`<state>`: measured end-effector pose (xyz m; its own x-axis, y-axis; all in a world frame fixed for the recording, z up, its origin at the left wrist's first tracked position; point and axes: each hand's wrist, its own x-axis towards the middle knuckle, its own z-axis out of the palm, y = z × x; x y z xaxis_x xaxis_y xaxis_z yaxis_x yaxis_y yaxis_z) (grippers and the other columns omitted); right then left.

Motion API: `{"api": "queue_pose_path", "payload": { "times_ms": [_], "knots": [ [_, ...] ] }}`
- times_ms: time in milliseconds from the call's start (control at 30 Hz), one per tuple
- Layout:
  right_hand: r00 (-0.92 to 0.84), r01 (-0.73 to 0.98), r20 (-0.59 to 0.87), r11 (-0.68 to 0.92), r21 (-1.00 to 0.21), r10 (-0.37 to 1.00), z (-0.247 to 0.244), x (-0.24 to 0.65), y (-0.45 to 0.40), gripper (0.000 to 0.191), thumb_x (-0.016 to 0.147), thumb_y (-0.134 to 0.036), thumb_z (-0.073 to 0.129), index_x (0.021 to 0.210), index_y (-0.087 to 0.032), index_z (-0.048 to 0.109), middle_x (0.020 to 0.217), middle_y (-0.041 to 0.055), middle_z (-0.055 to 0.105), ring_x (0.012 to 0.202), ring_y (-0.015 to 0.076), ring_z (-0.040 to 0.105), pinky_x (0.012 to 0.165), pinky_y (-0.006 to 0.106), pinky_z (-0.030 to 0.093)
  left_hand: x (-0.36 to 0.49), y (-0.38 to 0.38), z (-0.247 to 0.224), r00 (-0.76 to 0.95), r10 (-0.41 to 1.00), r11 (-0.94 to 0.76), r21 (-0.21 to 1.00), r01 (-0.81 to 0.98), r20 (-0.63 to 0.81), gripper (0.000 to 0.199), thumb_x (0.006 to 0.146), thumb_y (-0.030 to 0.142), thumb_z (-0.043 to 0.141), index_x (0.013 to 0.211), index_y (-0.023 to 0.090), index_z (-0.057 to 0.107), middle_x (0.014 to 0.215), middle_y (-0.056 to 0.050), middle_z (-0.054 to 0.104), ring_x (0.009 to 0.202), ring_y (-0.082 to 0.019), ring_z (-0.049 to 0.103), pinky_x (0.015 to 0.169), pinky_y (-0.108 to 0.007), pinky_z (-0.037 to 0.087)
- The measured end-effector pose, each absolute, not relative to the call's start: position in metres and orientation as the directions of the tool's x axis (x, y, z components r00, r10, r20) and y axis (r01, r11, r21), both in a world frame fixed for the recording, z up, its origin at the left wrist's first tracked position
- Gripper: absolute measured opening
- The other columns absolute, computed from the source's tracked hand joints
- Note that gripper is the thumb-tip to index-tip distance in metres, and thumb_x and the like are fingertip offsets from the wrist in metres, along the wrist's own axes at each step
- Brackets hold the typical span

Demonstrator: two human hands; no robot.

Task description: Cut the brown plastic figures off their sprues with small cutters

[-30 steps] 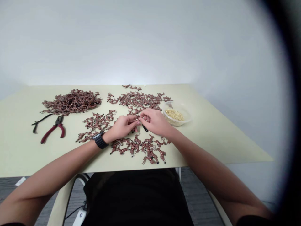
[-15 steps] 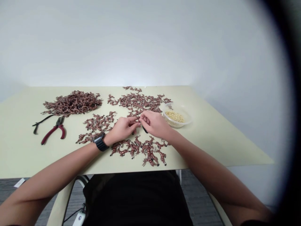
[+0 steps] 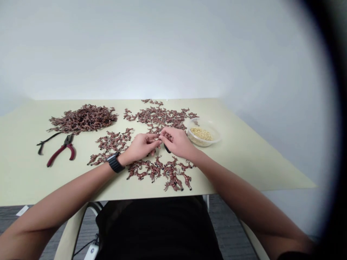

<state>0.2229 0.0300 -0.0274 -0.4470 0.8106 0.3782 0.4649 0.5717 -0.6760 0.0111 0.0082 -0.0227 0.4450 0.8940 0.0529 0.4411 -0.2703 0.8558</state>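
My left hand [image 3: 141, 147] and my right hand [image 3: 177, 142] meet fingertip to fingertip above the middle of the table. The fingers of both are pinched around something too small and hidden to name. A dark tool-like piece [image 3: 167, 148] shows under my right hand. Small brown deer-like figures lie all around: a group [image 3: 173, 173] nearer the front edge, another [image 3: 112, 141] beside my left wrist, and a larger one [image 3: 159, 116] behind the hands. A clear round bowl [image 3: 216, 139] with small gold pieces [image 3: 201, 134] stands just right of my right hand.
A tall heap of brown figures [image 3: 86, 118] lies at the back left of the pale table [image 3: 238, 159]. In front of it are red-handled pliers [image 3: 65, 147] and a thin black tool [image 3: 48, 142]. A wall rises behind the table.
My left hand's fingers and thumb have shifted slightly at the meeting point, and my right hand has moved slightly left. The figures, bowl and pliers lie as before.
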Motion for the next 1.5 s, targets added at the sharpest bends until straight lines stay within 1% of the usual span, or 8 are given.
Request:
{"api": "queue_pose_path", "payload": {
  "times_ms": [100, 200, 567, 800, 933, 1100, 1333, 1500],
  "knots": [
    [-0.580, 0.483, 0.485, 0.756, -0.442, 0.654, -0.027, 0.226, 0.030, 0.017, 0.105, -0.020, 0.046, 0.093, -0.020, 0.059, 0.092, 0.0065, 0.064, 0.084, 0.0192, 0.057, 0.076, 0.033, 0.043, 0.010, 0.009, -0.021, 0.475, 0.880, -0.211, 0.904, 0.371, 0.011, 0.040, 0.099, 0.052, 0.064, 0.093, 0.013, 0.071, 0.062, -0.003, 0.068, 0.050, -0.010, 0.055, 0.052, -0.020, 0.043],
    [-0.607, 0.497, 0.473, 0.769, -0.402, 0.639, -0.027, 0.225, 0.029, 0.017, 0.105, -0.019, 0.044, 0.093, -0.020, 0.056, 0.093, 0.0068, 0.063, 0.085, 0.0192, 0.056, 0.076, 0.032, 0.041, 0.010, 0.009, -0.021, 0.484, 0.875, -0.212, 0.909, 0.359, 0.013, 0.040, 0.098, 0.052, 0.066, 0.091, 0.013, 0.072, 0.061, -0.003, 0.068, 0.051, -0.009, 0.057, 0.052, -0.019, 0.044],
    [-0.438, 0.498, 0.317, 0.521, -0.693, 0.841, -0.022, 0.221, 0.024, 0.019, 0.099, -0.027, 0.053, 0.083, -0.021, 0.059, 0.069, -0.0013, 0.056, 0.062, 0.0140, 0.047, 0.060, 0.029, 0.032, 0.012, 0.006, -0.019, 0.431, 0.898, -0.303, 0.829, 0.470, 0.084, 0.041, 0.100, 0.052, 0.062, 0.103, 0.013, 0.073, 0.060, -0.001, 0.068, 0.050, -0.011, 0.055, 0.052, -0.021, 0.043],
    [-0.456, 0.173, -0.033, 0.052, -0.984, 0.889, -0.023, 0.218, 0.028, 0.017, 0.096, -0.033, 0.056, 0.082, -0.023, 0.053, 0.061, -0.0069, 0.035, 0.051, 0.0113, 0.032, 0.051, 0.027, 0.027, 0.009, 0.009, -0.023, 0.475, 0.831, -0.541, 0.620, 0.567, 0.291, 0.032, 0.102, 0.044, 0.060, 0.100, 0.015, 0.073, 0.068, -0.001, 0.068, 0.053, -0.010, 0.051, 0.055, -0.023, 0.037],
    [-0.457, 0.367, 0.190, 0.379, -0.850, 0.869, -0.018, 0.224, 0.027, 0.020, 0.099, -0.035, 0.055, 0.084, -0.022, 0.059, 0.066, -0.0031, 0.049, 0.058, 0.0127, 0.042, 0.057, 0.029, 0.030, 0.008, 0.009, -0.017, 0.485, 0.873, -0.264, 0.886, 0.381, 0.052, 0.039, 0.098, 0.052, 0.064, 0.094, 0.014, 0.072, 0.058, 0.001, 0.061, 0.048, -0.010, 0.049, 0.050, -0.022, 0.037],
    [-0.592, 0.469, 0.390, 0.694, -0.546, 0.706, -0.015, 0.228, 0.026, 0.027, 0.102, -0.027, 0.048, 0.075, -0.021, 0.046, 0.070, -0.0016, 0.051, 0.064, 0.0131, 0.046, 0.065, 0.030, 0.031, 0.006, 0.011, -0.014, 0.555, 0.830, -0.098, 0.961, 0.258, -0.064, 0.039, 0.094, 0.052, 0.070, 0.089, 0.014, 0.074, 0.054, 0.002, 0.055, 0.047, -0.008, 0.041, 0.049, -0.021, 0.033],
    [-0.534, 0.506, 0.335, 0.611, -0.609, 0.776, -0.013, 0.226, 0.021, 0.028, 0.100, -0.026, 0.048, 0.072, -0.021, 0.044, 0.062, -0.0035, 0.047, 0.057, 0.0121, 0.041, 0.059, 0.029, 0.027, 0.010, 0.006, -0.013, 0.509, 0.859, -0.150, 0.932, 0.329, -0.041, 0.040, 0.096, 0.053, 0.067, 0.092, 0.013, 0.074, 0.053, 0.001, 0.057, 0.044, -0.007, 0.038, 0.046, -0.021, 0.029],
    [-0.424, 0.393, 0.164, 0.345, -0.852, 0.891, -0.018, 0.223, 0.023, 0.024, 0.094, -0.029, 0.055, 0.071, -0.021, 0.052, 0.061, -0.0035, 0.044, 0.055, 0.0118, 0.037, 0.053, 0.028, 0.025, 0.012, 0.006, -0.019, 0.478, 0.863, -0.421, 0.758, 0.498, 0.165, 0.040, 0.100, 0.050, 0.062, 0.088, 0.014, 0.072, 0.061, 0.000, 0.063, 0.051, -0.009, 0.047, 0.052, -0.022, 0.036]
  ]
}}
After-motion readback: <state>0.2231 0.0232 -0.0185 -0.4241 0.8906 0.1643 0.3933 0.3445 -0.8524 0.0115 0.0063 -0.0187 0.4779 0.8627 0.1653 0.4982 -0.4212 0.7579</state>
